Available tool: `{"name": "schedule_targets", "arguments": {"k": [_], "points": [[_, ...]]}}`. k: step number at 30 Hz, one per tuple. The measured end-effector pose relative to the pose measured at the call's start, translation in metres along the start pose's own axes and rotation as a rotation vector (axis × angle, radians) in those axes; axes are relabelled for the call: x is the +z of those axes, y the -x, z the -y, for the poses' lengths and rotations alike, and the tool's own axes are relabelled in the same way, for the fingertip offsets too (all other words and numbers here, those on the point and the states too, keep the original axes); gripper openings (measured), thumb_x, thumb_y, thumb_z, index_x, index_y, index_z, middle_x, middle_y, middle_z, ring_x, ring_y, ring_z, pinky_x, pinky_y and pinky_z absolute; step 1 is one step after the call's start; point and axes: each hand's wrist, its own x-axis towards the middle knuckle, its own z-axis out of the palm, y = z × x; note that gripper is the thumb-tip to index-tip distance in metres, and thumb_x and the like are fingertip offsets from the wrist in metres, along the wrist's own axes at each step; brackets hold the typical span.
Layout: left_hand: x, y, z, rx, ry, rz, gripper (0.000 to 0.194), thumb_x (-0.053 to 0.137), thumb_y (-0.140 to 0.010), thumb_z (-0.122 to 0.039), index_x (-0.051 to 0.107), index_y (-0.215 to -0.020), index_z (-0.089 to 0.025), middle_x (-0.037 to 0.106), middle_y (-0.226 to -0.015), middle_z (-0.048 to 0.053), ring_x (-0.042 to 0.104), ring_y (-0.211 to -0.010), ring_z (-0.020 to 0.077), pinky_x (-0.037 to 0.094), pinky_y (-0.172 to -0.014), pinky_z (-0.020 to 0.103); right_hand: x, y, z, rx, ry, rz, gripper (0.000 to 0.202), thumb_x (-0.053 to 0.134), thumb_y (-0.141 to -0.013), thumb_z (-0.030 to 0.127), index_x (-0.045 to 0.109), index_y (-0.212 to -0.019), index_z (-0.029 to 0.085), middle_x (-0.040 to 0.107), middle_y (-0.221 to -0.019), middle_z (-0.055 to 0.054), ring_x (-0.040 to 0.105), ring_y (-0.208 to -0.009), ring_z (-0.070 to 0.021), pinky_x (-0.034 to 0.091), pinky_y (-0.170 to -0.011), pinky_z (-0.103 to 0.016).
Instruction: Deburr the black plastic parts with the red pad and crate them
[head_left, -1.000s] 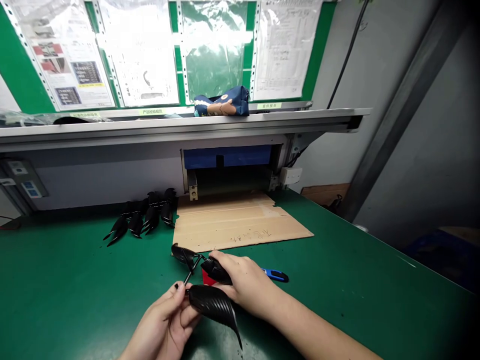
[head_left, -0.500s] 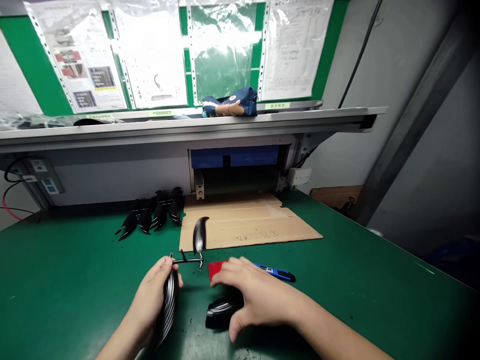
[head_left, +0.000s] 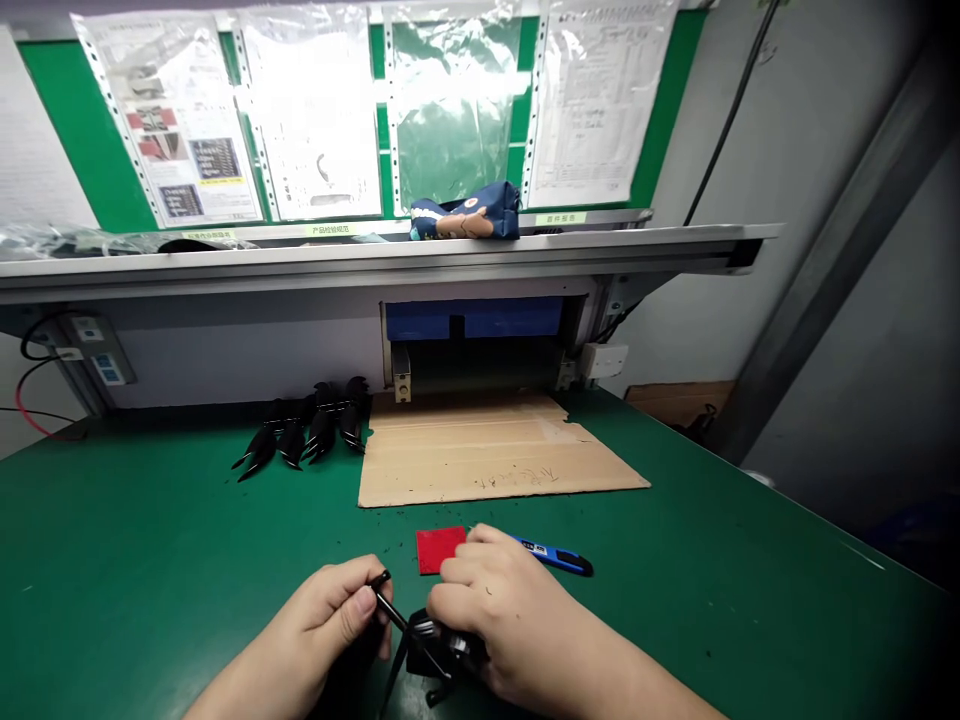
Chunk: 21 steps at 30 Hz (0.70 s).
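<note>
Left hand (head_left: 330, 615) fingers pinch the thin black plastic sprue rod (head_left: 390, 605), its long axis running toward 4 o'clock into the black moulded part (head_left: 435, 650) clamped under the right hand (head_left: 487, 615) on the green table (head_left: 150, 560).

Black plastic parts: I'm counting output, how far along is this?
Done: a row of black curved plastic pieces lies at the green table's back. In hand: left hand pinches a thin black runner, right hand covers another piece. Left: cannot tell.

Both hands, left (head_left: 330, 615) and right (head_left: 495, 620), grip a black plastic part (head_left: 431, 645) over the green table (head_left: 150, 560).
</note>
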Motion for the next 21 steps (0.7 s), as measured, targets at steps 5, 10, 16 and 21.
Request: {"name": "schedule_targets", "arguments": {"k": [5,10,16,21], "points": [[0.008,-0.01,0.008,-0.128,0.231,-0.076,0.036,0.043,-0.092,-0.053,0.051,-0.088,-0.017,0.06,-0.073,0.001,0.044,-0.063,0.0118,0.034,-0.06,0.021,0.01,-0.003,-0.004,0.38,0.193,-0.165,0.02,0.054,-0.058,0.002,0.05,-0.071,0.017,0.054,-0.067,-0.001,0.046,-0.063,-0.0169,0.021,-0.061,-0.032],[0.017,-0.022,0.019,-0.14,0.506,-0.369,0.038,0.055,-0.085,-0.054,0.054,-0.089,-0.017,0.059,-0.075,0.001,0.041,-0.057,0.0098,0.031,-0.053,0.02,0.006,0.002,-0.02,0.631,0.218,-0.377,0.012,0.05,-0.086,0.016,0.045,-0.075,0.018,0.054,-0.071,-0.003,0.049,-0.065,-0.0197,0.027,-0.059,-0.03],[0.033,-0.024,0.01,0.134,0.919,-0.255,0.031,0.075,-0.074,-0.031,0.05,-0.084,-0.016,0.06,-0.109,0.011,0.057,-0.095,0.0211,0.044,-0.081,0.031,0.018,-0.005,-0.006,0.194,0.106,-0.44,0.039,0.035,-0.1,0.052,0.052,-0.109,0.018,0.057,-0.098,-0.01,0.056,-0.084,-0.0259,0.044,-0.067,-0.034],[0.033,-0.029,0.019,0.152,0.847,-0.264,0.047,0.084,-0.061,-0.031,0.043,-0.079,-0.016,0.062,-0.091,0.009,0.059,-0.075,0.0158,0.043,-0.071,0.027,0.038,-0.014,-0.008,-0.11,0.33,-0.43,0.037,0.03,-0.102,0.037,0.054,-0.12,0.016,0.061,-0.094,-0.009,0.057,-0.079,-0.0256,0.045,-0.066,-0.036]]}}
